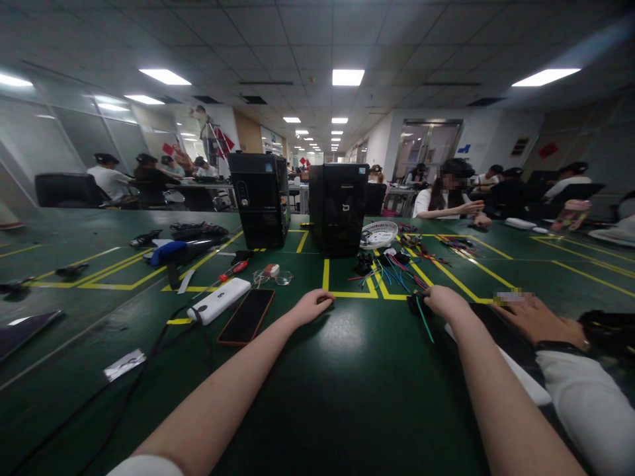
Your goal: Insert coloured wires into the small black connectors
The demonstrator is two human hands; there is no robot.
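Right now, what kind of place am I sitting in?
Probably an electronics assembly or repair workshop: long green tables marked with yellow tape, two black computer towers, loose coloured wires and a red-handled screwdriver, with other people seated at benches.

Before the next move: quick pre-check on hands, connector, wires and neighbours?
1. Right hand on the small black connector with a green wire: ok, fingers closed on it.
2. Left hand free: ok, resting on the green table, holding nothing.
3. Loose wire pile apart from the right hand: ok, it lies beyond it.
4. Phone and white power bank away from the left hand: ok.
5. Another person's hand close by on the right: not ok, crowded.
6. Connector pins' state: cannot tell.
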